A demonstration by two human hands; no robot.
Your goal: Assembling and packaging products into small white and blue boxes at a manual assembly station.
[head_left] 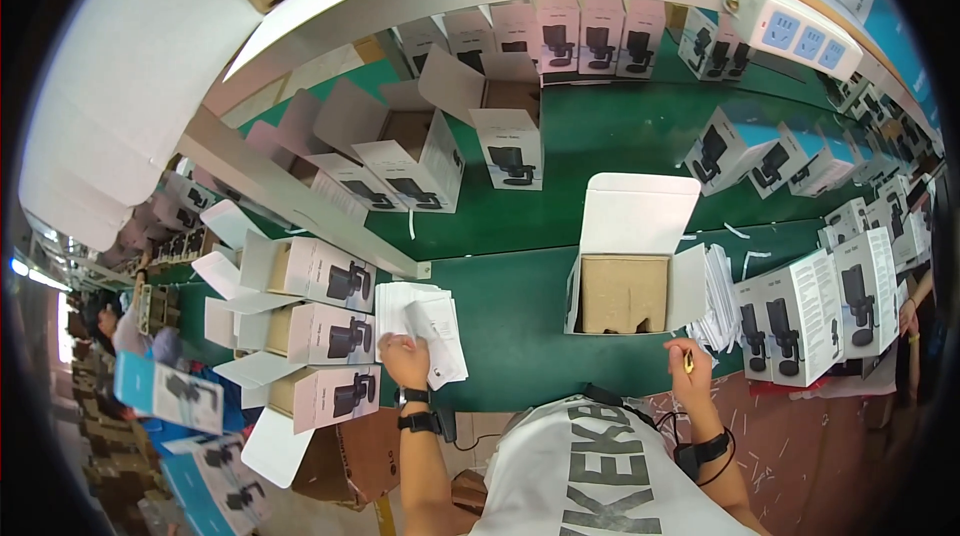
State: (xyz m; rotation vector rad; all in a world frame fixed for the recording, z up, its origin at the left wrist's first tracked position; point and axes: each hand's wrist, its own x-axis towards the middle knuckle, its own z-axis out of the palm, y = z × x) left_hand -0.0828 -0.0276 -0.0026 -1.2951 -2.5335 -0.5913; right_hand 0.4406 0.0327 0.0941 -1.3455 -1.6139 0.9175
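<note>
My left hand (405, 362) is at a stack of white printed leaflets (448, 356), its fingers closed on the top leaflet (430, 320), which curls up from the pile. To the right, my right hand (692, 376) is closed around a small yellow object (688, 362), whose kind I cannot make out. Between the hands and farther off stands an open white box (640, 216), its lid folded back and a brown cardboard insert (625, 294) inside. Next to its right flap lies a thick pile of white papers (716, 301), just beyond my right hand.
Several open boxes (335, 336) lie on their sides at the left; more open boxes (508, 151) stand behind the table. Closed boxes (865, 291) line the right side. A white power strip (797, 31) hangs on the rail. People work at far left; another person's hand (908, 316) shows at right.
</note>
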